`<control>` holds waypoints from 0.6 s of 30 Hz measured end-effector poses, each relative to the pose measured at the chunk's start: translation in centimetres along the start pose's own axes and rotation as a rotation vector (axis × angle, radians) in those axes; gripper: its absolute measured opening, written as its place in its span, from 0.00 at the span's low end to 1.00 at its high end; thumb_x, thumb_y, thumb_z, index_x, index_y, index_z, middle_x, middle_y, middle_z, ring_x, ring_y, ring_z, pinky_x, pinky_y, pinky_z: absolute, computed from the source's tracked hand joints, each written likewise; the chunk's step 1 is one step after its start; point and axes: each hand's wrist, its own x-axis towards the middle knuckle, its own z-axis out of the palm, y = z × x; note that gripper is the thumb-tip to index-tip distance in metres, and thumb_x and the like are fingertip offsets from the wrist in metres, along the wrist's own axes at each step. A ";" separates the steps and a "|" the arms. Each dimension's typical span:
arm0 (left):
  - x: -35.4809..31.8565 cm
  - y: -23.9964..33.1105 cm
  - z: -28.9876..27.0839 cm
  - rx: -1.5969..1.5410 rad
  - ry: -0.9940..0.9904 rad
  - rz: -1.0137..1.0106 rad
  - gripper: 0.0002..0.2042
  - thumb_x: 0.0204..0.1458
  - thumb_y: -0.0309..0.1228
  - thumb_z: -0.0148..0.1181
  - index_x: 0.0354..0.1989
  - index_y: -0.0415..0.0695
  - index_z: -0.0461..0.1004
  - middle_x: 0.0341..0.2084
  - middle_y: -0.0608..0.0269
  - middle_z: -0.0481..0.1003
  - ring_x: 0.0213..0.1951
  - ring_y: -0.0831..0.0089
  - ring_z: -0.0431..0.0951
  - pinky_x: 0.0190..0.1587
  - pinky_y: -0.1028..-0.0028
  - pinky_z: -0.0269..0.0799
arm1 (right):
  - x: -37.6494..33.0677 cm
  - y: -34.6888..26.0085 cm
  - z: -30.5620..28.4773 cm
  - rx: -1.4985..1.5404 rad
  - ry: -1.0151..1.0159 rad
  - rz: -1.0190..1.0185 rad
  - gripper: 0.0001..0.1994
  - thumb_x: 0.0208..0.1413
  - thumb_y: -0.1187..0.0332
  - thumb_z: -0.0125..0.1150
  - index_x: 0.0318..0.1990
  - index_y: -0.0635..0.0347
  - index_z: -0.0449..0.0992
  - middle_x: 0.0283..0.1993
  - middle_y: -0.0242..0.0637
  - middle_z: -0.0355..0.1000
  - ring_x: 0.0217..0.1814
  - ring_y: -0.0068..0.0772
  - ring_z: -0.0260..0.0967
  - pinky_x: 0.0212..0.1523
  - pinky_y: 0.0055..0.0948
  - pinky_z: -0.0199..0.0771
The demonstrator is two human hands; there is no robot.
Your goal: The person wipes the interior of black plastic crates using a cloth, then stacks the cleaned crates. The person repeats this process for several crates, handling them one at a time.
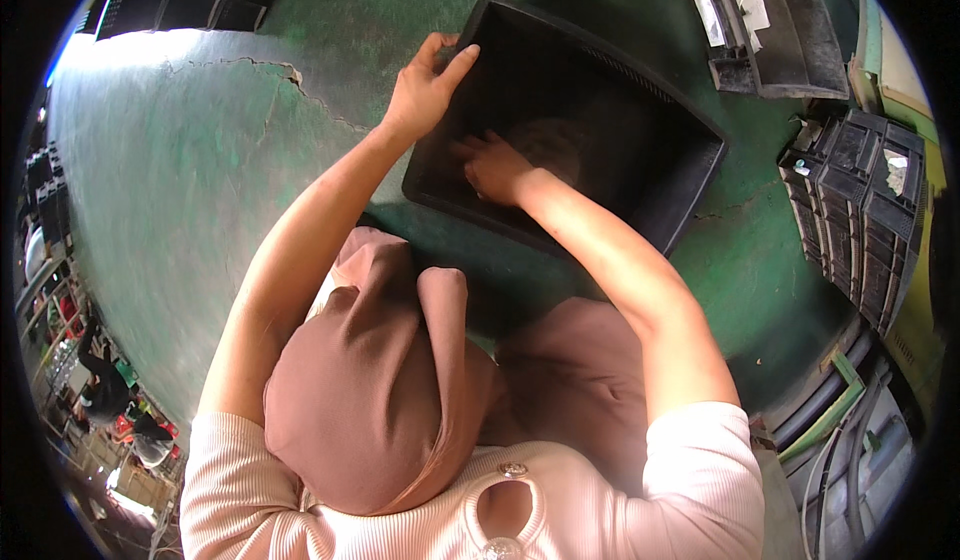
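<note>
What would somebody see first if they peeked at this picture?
Probably the big black bin on the green floor, near the top middle. The left hand grips its rim, and the right hand presses flat inside it. More black bins sit stacked at the right.

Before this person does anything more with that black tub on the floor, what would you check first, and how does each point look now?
1. Left hand has hold of the black tub: ok, its fingers hook over the far left rim.
2. Right hand is inside the tub: ok, it rests flat on the bottom near the left wall.
3. Right hand holds a cloth or tool: cannot tell, nothing shows under the palm.
4. Tub sits steady on the green floor: cannot tell, it looks tilted but the lens bends edges.
5. Tub is empty: ok, only a pale worn patch shows inside.
6. Room around the tub: ok, the stacked black trays stand apart on the right.
</note>
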 end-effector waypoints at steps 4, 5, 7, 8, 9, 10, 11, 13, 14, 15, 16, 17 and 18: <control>0.0 0.3 0.2 0.027 0.012 0.001 0.26 0.50 0.51 0.56 0.49 0.43 0.68 0.24 0.54 0.75 0.30 0.65 0.75 0.38 0.69 0.68 | -1.4 0.6 0.7 -0.007 0.160 -0.076 0.18 0.45 0.71 0.54 0.46 0.48 0.77 0.60 0.38 0.60 0.62 0.40 0.55 0.61 0.49 0.53; 0.1 0.1 0.5 0.011 0.013 0.000 0.26 0.50 0.52 0.56 0.49 0.43 0.68 0.24 0.54 0.75 0.30 0.65 0.75 0.38 0.69 0.68 | -2.3 1.3 1.4 -0.024 0.202 -0.089 0.19 0.45 0.72 0.53 0.48 0.45 0.76 0.58 0.37 0.61 0.60 0.40 0.56 0.60 0.48 0.55; 0.0 -0.4 0.3 0.000 0.025 0.013 0.26 0.50 0.52 0.56 0.49 0.43 0.68 0.23 0.55 0.74 0.29 0.66 0.74 0.36 0.70 0.68 | -4.4 2.8 2.7 -0.058 0.288 -0.127 0.23 0.44 0.73 0.51 0.51 0.39 0.74 0.53 0.36 0.63 0.56 0.39 0.59 0.56 0.47 0.58; -0.1 -0.8 0.3 -0.011 0.029 0.011 0.26 0.50 0.51 0.55 0.49 0.43 0.68 0.22 0.56 0.74 0.28 0.67 0.74 0.36 0.70 0.68 | -6.1 3.4 2.9 -0.063 0.245 -0.106 0.24 0.44 0.73 0.51 0.51 0.38 0.74 0.51 0.35 0.63 0.55 0.38 0.59 0.55 0.46 0.58; -0.2 -0.9 0.4 -0.027 0.033 0.006 0.25 0.50 0.51 0.56 0.49 0.43 0.68 0.21 0.57 0.74 0.28 0.68 0.74 0.35 0.70 0.67 | -8.3 3.7 2.5 -0.073 0.201 -0.081 0.24 0.44 0.73 0.50 0.51 0.36 0.74 0.49 0.35 0.63 0.53 0.38 0.60 0.53 0.45 0.59; -0.3 -0.7 0.5 -0.039 0.039 0.003 0.25 0.50 0.51 0.56 0.48 0.43 0.68 0.21 0.57 0.73 0.27 0.69 0.73 0.34 0.71 0.67 | -9.6 3.8 2.3 -0.083 0.161 -0.058 0.25 0.44 0.73 0.49 0.51 0.35 0.74 0.46 0.34 0.63 0.51 0.37 0.60 0.52 0.44 0.60; -0.4 -0.4 0.5 -0.052 0.044 0.007 0.25 0.50 0.51 0.56 0.48 0.43 0.69 0.20 0.58 0.73 0.26 0.70 0.73 0.33 0.71 0.67 | -10.2 3.8 2.4 -0.100 0.164 -0.039 0.25 0.45 0.73 0.49 0.52 0.34 0.73 0.47 0.34 0.63 0.52 0.37 0.60 0.52 0.43 0.59; -0.4 -0.4 0.6 -0.076 0.036 0.007 0.24 0.50 0.50 0.56 0.47 0.43 0.69 0.19 0.59 0.72 0.25 0.71 0.72 0.32 0.72 0.66 | -10.5 3.8 3.1 -0.134 0.170 -0.007 0.26 0.45 0.72 0.49 0.54 0.33 0.72 0.49 0.33 0.64 0.53 0.36 0.60 0.54 0.42 0.57; -0.3 -0.4 0.8 -0.087 0.028 0.011 0.23 0.50 0.49 0.57 0.47 0.43 0.70 0.18 0.60 0.72 0.25 0.72 0.72 0.31 0.72 0.66 | -9.9 3.8 3.5 -0.135 0.179 -0.007 0.25 0.45 0.71 0.50 0.53 0.32 0.72 0.52 0.33 0.63 0.55 0.36 0.59 0.56 0.43 0.56; -0.3 -0.5 0.8 -0.078 0.026 0.013 0.23 0.50 0.49 0.57 0.46 0.43 0.70 0.18 0.60 0.72 0.25 0.72 0.72 0.31 0.72 0.66 | -8.3 3.2 3.5 -0.171 0.216 -0.013 0.25 0.46 0.70 0.51 0.53 0.32 0.72 0.52 0.33 0.63 0.56 0.36 0.58 0.58 0.44 0.55; -0.3 -0.5 0.8 -0.069 0.024 0.015 0.23 0.50 0.49 0.57 0.46 0.43 0.70 0.19 0.59 0.72 0.25 0.71 0.72 0.31 0.71 0.66 | -6.1 2.3 3.7 -0.206 0.252 -0.019 0.24 0.46 0.70 0.51 0.53 0.32 0.72 0.53 0.34 0.63 0.57 0.37 0.58 0.59 0.45 0.54; -0.1 -0.5 0.8 -0.060 0.024 0.025 0.22 0.50 0.48 0.57 0.46 0.43 0.70 0.19 0.59 0.72 0.25 0.71 0.72 0.32 0.71 0.66 | -4.2 1.8 3.4 -0.248 0.293 -0.023 0.24 0.46 0.69 0.51 0.53 0.32 0.72 0.54 0.34 0.63 0.58 0.37 0.57 0.60 0.45 0.53; -0.1 -0.4 0.8 -0.036 0.021 0.044 0.22 0.51 0.48 0.57 0.46 0.44 0.69 0.22 0.58 0.73 0.28 0.72 0.72 0.35 0.72 0.67 | -2.8 1.9 2.7 -0.252 0.323 -0.065 0.23 0.47 0.69 0.51 0.52 0.33 0.72 0.53 0.34 0.62 0.57 0.37 0.58 0.58 0.46 0.55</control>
